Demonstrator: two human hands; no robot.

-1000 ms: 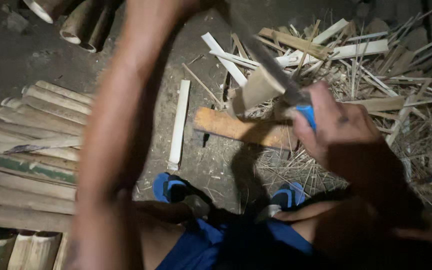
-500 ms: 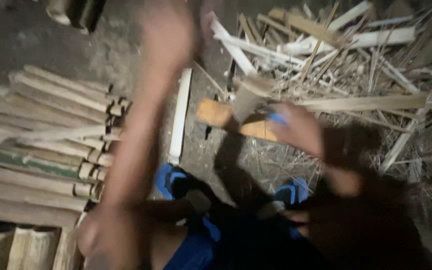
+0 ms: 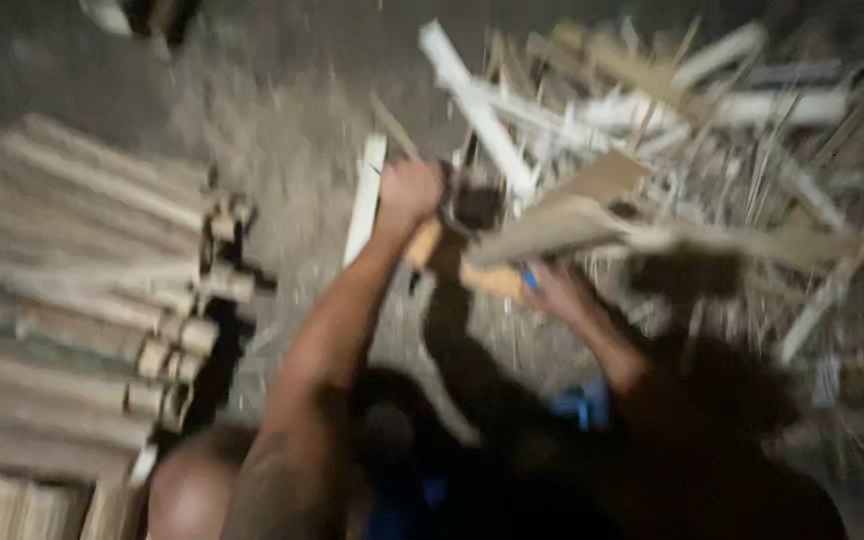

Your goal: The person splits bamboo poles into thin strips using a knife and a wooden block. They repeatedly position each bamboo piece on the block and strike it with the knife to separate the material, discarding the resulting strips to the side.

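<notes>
The picture is heavily blurred. My left hand (image 3: 408, 190) is closed in a fist against the top of a dark upright bamboo piece (image 3: 460, 208), which stands on a pale wooden block (image 3: 487, 278) on the ground. My right hand (image 3: 555, 292) sits lower and to the right. It grips the blue handle of a cleaver (image 3: 552, 232), whose broad pale blade lies slanted just right of the bamboo piece. My knees and blue shorts fill the bottom of the view.
Split bamboo lengths (image 3: 82, 300) are stacked on the left. A loose heap of pale strips and shavings (image 3: 712, 150) covers the right. One flat strip (image 3: 364, 200) lies on the dirt beside my left hand. A blue sandal (image 3: 582, 405) shows near my feet.
My left arm has come down from above the frame, so the hand is at the block. The cleaver has swung from upright to a low slant. The view has shifted and blurred.
</notes>
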